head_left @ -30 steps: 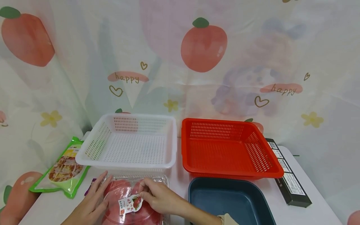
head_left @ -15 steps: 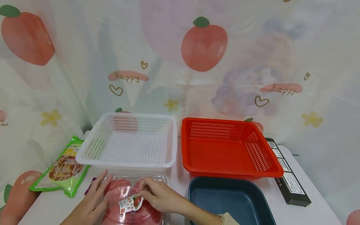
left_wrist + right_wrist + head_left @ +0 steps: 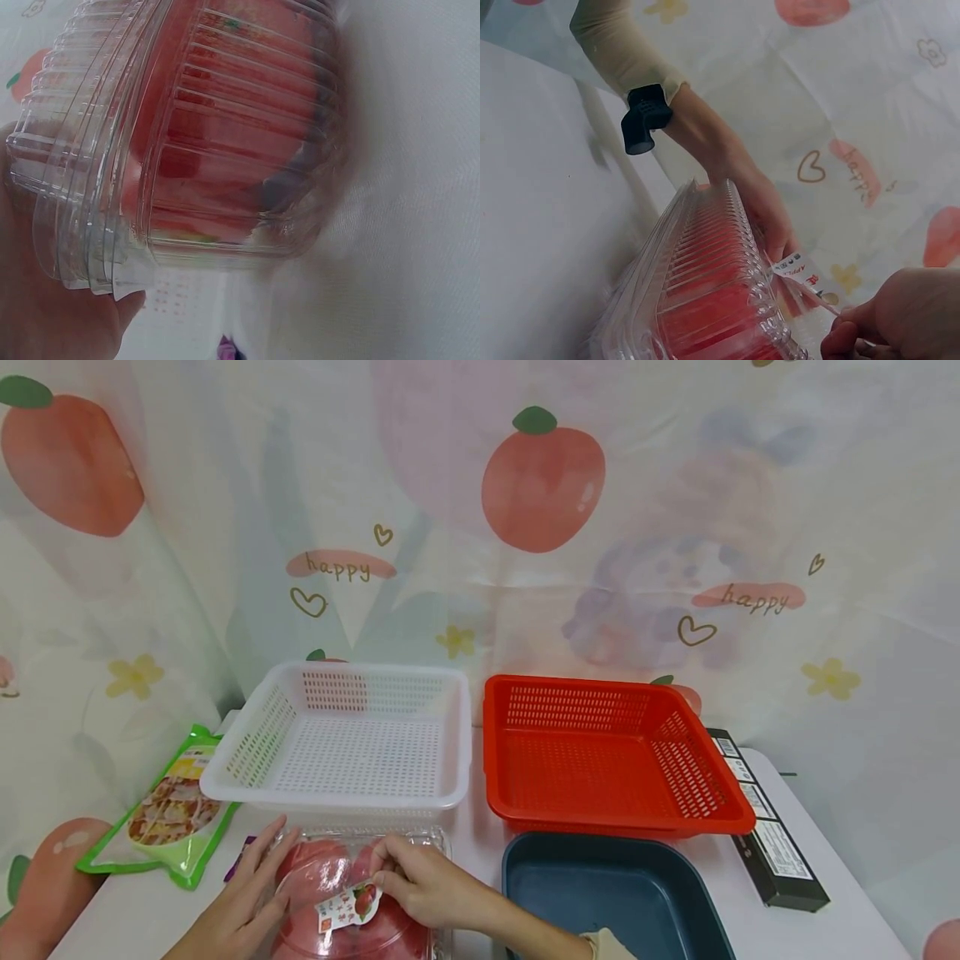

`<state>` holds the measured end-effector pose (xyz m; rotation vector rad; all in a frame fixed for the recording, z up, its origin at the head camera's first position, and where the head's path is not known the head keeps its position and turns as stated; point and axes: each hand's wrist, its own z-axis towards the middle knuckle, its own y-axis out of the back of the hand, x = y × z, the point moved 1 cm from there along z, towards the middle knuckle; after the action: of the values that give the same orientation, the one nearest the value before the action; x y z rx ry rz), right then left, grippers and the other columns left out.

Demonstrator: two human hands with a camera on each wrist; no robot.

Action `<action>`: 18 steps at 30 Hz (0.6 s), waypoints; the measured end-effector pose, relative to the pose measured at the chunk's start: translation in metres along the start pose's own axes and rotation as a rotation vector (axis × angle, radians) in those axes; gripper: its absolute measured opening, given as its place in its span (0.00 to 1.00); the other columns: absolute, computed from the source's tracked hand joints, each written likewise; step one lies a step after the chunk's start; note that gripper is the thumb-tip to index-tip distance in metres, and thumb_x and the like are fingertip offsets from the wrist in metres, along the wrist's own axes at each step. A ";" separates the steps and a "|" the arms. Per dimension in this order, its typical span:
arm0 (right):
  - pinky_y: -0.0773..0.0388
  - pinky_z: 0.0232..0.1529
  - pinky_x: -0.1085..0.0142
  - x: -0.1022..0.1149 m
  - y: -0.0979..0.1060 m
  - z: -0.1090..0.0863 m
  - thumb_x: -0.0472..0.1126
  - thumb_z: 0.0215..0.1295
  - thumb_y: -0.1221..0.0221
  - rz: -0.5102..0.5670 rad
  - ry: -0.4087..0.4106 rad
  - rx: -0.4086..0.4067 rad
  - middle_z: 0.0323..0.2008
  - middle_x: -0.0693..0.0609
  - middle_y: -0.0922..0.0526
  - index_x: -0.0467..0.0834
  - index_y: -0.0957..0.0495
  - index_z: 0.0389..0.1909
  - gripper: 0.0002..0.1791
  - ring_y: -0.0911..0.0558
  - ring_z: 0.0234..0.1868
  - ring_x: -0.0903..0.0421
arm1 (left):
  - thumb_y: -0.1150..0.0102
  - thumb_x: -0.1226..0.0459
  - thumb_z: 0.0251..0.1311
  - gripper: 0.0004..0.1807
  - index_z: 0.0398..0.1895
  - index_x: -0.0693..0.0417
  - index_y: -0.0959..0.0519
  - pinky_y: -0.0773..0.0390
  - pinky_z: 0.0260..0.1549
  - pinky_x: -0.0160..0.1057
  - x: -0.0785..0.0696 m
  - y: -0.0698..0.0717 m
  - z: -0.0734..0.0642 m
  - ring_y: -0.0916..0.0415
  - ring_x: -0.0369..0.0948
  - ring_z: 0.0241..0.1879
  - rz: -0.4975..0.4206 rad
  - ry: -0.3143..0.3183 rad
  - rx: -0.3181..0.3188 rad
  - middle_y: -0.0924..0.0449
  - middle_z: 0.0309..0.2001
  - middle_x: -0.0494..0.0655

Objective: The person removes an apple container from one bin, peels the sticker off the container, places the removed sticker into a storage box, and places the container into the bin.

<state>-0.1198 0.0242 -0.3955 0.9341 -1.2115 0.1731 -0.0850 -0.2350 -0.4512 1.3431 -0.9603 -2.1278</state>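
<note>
A clear plastic clamshell box (image 3: 408, 935) holds large red fruit, seen through its ribbed walls; it also fills the left wrist view (image 3: 232, 120). On the lid lies a white sticker (image 3: 341, 910) with a red apple picture. My right hand (image 3: 427, 881) pinches the sticker's right end between thumb and forefinger; in the right wrist view that end is lifted off the plastic. My left hand (image 3: 243, 893) rests on the box's left side, its fingers fairly straight and spread. The box's near edge is out of the head view.
Behind the box stands a white basket (image 3: 337, 793), with a red basket (image 3: 622, 818) to its right. A dark blue tray (image 3: 517, 860) sits beside the box. A green food bag (image 3: 176, 810), a small purple item (image 3: 236, 864) and a long black box (image 3: 780, 843) lie around them.
</note>
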 end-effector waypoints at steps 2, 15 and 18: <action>0.31 0.34 0.80 0.000 0.000 0.000 0.36 0.70 0.47 0.013 -0.006 0.007 0.27 0.58 0.28 0.45 0.27 0.38 0.01 0.32 0.29 0.72 | 0.47 0.65 0.65 0.38 0.77 0.52 0.49 0.28 0.42 0.72 0.000 0.000 0.000 0.71 0.08 0.65 -0.002 0.006 0.003 0.55 0.72 0.63; 0.35 0.24 0.80 -0.001 0.002 0.000 0.37 0.69 0.45 0.133 -0.043 0.043 0.23 0.60 0.30 0.42 0.26 0.38 0.03 0.33 0.23 0.71 | 0.46 0.64 0.65 0.39 0.77 0.47 0.51 0.25 0.41 0.67 0.002 -0.001 -0.001 0.70 0.08 0.65 0.030 0.012 0.003 0.54 0.72 0.61; 0.35 0.25 0.80 -0.002 0.002 0.000 0.37 0.69 0.45 0.131 -0.044 0.042 0.23 0.60 0.30 0.42 0.26 0.38 0.03 0.33 0.23 0.71 | 0.47 0.64 0.65 0.39 0.77 0.46 0.51 0.26 0.42 0.68 0.003 -0.001 -0.001 0.70 0.08 0.64 0.014 0.024 0.008 0.55 0.73 0.60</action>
<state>-0.1220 0.0261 -0.3959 0.8991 -1.3151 0.2839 -0.0850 -0.2363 -0.4539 1.3585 -0.9674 -2.0948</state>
